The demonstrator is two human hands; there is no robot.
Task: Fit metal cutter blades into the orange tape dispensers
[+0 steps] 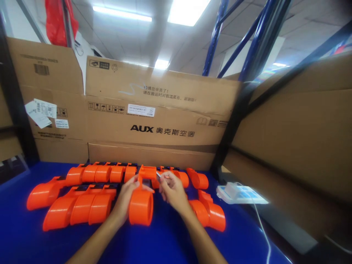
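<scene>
My left hand (pixel 127 196) is closed around the neck of an orange plastic part (pixel 140 207), which has a wide ring at the bottom and a narrower crosspiece on top. The part is held up in front of me, over the blue surface. In my right hand (pixel 172 190), thumb and fingers pinch a thin, silvery metal piece (pixel 158 175). Its tip is at the right end of the crosspiece; whether it touches or goes in I cannot tell. Most of this piece is hidden by the fingers.
Several similar orange parts (pixel 79 209), some with black pieces, stand in rows left and behind. More orange parts (pixel 216 216) lie right on the blue tabletop (pixel 154 245). A white power strip (pixel 242 194) with a cable is farther right. Cardboard (pixel 165 113) walls the back.
</scene>
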